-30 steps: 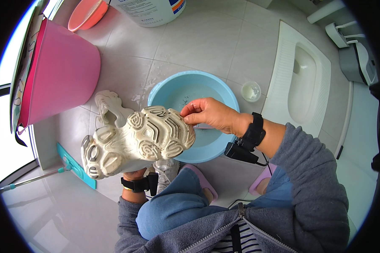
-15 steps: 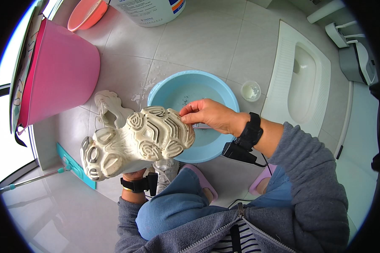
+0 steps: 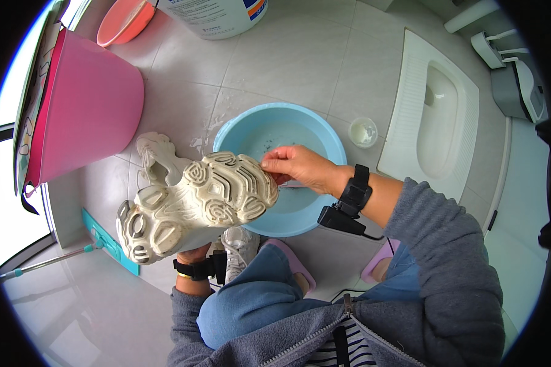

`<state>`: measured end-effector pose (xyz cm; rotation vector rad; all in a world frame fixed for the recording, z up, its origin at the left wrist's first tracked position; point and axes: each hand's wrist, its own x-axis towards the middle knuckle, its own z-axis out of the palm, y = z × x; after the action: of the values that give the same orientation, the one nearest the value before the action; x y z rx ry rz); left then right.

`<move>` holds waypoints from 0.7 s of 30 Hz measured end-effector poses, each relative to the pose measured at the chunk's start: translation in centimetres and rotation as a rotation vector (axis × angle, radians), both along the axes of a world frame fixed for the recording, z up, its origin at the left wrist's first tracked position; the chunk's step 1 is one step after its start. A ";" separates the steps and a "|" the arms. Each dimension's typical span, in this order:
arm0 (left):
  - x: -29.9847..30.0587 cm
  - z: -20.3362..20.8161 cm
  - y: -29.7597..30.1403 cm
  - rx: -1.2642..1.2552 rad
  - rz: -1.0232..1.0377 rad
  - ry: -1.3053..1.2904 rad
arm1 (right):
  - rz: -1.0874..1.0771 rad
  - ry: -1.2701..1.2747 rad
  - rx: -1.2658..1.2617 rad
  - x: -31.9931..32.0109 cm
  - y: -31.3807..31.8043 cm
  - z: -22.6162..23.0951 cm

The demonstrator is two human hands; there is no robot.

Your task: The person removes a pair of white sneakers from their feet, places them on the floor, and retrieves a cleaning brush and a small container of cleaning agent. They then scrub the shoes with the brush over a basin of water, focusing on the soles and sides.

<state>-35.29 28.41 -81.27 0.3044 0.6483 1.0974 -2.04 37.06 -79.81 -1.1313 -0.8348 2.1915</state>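
A chunky white shoe (image 3: 183,205) is held sole up, its grooved tread marked with brownish dirt. My left hand (image 3: 196,252) grips it from underneath, its fingers mostly hidden by the shoe. At the shoe's right end, my right hand (image 3: 300,166) pinches the edge of the sole between thumb and fingers. Below this hand stands a light blue basin (image 3: 324,211) of cloudy water with dark specks in it. A second white shoe (image 3: 159,158) rests on the floor behind the held one. Another white laced shoe (image 3: 241,248) shows partly beneath it.
A small clear cup (image 3: 363,133) with whitish contents stands right of the basin, before a squat toilet (image 3: 438,110). Leftward are a pink tub (image 3: 95,101) and a teal squeegee mop (image 3: 111,241). A white bucket (image 3: 217,18) and coral basin (image 3: 127,22) stand at the back.
The shoe's toe end has shifted slightly left and tilted a little. My right hand has moved slightly, its wrist turning, with the fingertips staying at the sole's edge.
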 end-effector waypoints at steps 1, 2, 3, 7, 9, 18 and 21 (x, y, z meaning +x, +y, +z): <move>-0.1 -0.1 -0.1 -0.016 0.005 0.056 | 0.029 -0.141 0.141 0.1 0.1 -0.4; -0.3 -0.2 -0.1 -0.035 0.020 0.072 | 0.043 -0.306 0.265 0.2 0.2 -0.9; -0.5 -0.4 -0.2 -0.035 0.027 0.109 | 0.061 -0.385 0.402 0.7 0.3 -1.4; -1.2 -1.3 -0.4 0.016 0.014 0.136 | -0.010 -0.709 0.872 4.4 0.8 -2.4; -1.2 -1.7 -0.7 0.072 -0.030 0.296 | -0.041 -0.823 0.871 7.5 1.4 -2.3; 0.0 -2.5 -1.0 0.130 -0.056 0.444 | 0.637 -1.320 0.996 16.5 -1.8 -8.1; 0.3 -2.6 -1.1 0.001 0.047 0.308 | 0.595 -1.458 1.199 16.2 -2.4 -11.2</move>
<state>-34.96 27.35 -83.91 0.4660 0.9319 1.1058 14.20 34.68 -91.02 -1.6640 -2.7319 0.3151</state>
